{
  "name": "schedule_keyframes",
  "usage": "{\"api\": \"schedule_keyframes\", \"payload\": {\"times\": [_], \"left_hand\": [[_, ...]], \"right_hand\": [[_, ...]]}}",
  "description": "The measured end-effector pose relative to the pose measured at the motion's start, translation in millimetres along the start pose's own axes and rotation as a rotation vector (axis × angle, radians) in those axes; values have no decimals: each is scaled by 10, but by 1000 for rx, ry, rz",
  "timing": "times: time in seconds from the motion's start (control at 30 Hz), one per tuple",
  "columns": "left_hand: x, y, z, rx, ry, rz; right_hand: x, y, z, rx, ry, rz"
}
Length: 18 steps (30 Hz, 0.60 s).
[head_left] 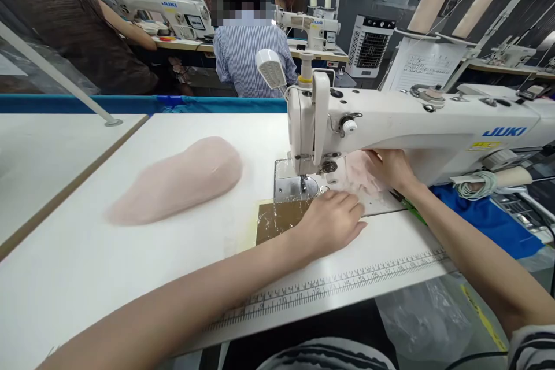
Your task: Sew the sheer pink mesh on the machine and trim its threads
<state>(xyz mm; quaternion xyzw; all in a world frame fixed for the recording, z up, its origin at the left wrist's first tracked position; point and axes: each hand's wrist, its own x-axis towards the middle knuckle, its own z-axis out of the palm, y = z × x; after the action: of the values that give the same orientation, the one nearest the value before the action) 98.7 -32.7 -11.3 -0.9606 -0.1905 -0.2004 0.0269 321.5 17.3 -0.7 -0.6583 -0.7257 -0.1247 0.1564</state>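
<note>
Hidden or unclear: the right hand [392,167] lies under the arm of the white Juki sewing machine [416,127]. The arm's underside cuts off the top of the hand. Its fingers rest on the pale pink sheer fabric piece [358,176]; whether they pinch it or only press it cannot be told. The fabric is thin and its outline is hard to trace. It lies on the machine bed just right of the needle, between the two hands. The needle itself is barely visible behind the presser foot, above the steel needle plate [288,185].

The left hand [336,217] lies flat, palm down, fingers stretched and close together. It holds nothing, and its fingertips are at the fabric's near edge. Its wrist covers part of a brown taped patch [277,217].

A blurred pink heap of fabric [182,179] lies well to the left on the white table [87,260], with bare surface around it. A printed ruler strip [347,283] follows the table's near edge. Blue cloth [485,214] lies beyond the right forearm.
</note>
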Motion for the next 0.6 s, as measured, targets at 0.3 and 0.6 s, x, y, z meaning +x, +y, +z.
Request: {"api": "schedule_keyframes", "payload": {"times": [0.3,0.6], "left_hand": [[556,-199,425,-25,-144,-182],[185,-96,34,-464,-29,-259]], "right_hand": [[-517,-157,-553,-49,-32,-263],[-1063,-874,-1105,1004,-863,32]]}}
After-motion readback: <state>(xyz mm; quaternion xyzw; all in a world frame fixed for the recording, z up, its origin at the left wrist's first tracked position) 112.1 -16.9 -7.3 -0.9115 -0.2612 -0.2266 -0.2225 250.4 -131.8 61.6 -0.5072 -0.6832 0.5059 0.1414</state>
